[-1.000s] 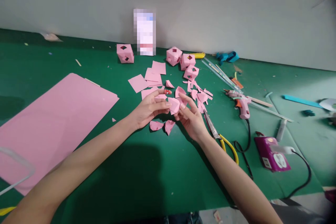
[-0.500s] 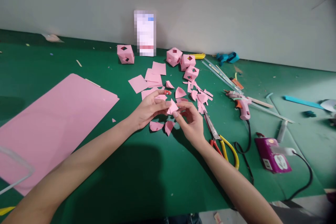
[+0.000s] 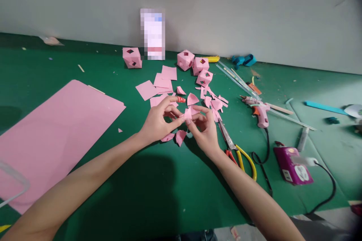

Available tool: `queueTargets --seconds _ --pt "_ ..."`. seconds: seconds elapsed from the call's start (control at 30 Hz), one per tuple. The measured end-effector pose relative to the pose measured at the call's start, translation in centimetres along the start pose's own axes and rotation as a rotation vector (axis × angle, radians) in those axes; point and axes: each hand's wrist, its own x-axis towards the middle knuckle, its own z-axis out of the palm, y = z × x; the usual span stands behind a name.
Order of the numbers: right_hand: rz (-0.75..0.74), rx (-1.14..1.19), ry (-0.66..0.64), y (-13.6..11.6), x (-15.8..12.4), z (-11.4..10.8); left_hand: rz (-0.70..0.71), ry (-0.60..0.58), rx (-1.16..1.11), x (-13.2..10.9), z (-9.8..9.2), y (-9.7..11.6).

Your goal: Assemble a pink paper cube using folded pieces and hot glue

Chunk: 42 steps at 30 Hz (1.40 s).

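Between my fingertips is a small folded piece of pink paper (image 3: 188, 113), pinched from both sides. My left hand (image 3: 160, 122) grips its left edge with thumb and fingers; a red patterned wrap sits on one fingertip. My right hand (image 3: 205, 128) holds the right side, thumb in front. Two curved pink paper pieces (image 3: 180, 138) lie on the green table just below my hands. Another curved piece (image 3: 192, 99) rests just beyond them, near flat pink squares (image 3: 146, 90) and a heap of pink offcuts (image 3: 216, 104).
Several pink paper polyhedra with cut-out holes (image 3: 132, 58) stand toward the wall, near a pixelated upright panel (image 3: 154, 34). Scissors (image 3: 232, 143), a pink glue gun (image 3: 261, 113) and a purple power box (image 3: 292, 165) lie right. A large pink sheet (image 3: 56, 135) covers the left.
My left hand has shifted its grip, its thumb now lower on the paper piece. The piece has turned and moved slightly up between my fingers. The whole view has drifted a little.
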Motion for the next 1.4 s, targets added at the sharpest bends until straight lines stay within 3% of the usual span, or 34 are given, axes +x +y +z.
queueTargets --seconds 0.23,0.57,0.67,0.77,0.87,1.17,1.4 --pt "-0.145 -0.229 -0.146 -0.9 0.8 -2.0 0.136 -0.152 0.233 -0.4 -0.3 0.5" --pt "-0.036 -0.168 -0.189 -1.7 0.7 -2.6 0.215 -0.085 0.257 -0.5 -0.1 0.2" --pt "-0.151 -0.345 -0.209 -1.7 0.8 -3.3 0.285 -0.11 0.326 -0.5 0.0 0.1" --pt "-0.329 -0.495 -0.121 -1.9 0.8 -3.5 0.306 -0.133 0.346 -0.6 0.2 -0.1" --pt "-0.366 -0.505 -0.085 -2.1 0.7 -3.3 0.248 -0.142 0.319 -0.9 0.3 -0.2" --pt "-0.092 -0.305 -0.129 -2.2 0.8 -3.4 -0.082 -0.086 -0.03 -0.4 0.4 0.5" --pt "-0.149 -0.318 -0.14 -1.7 0.9 -3.5 -0.189 -0.094 -0.183 -0.3 0.5 0.0"
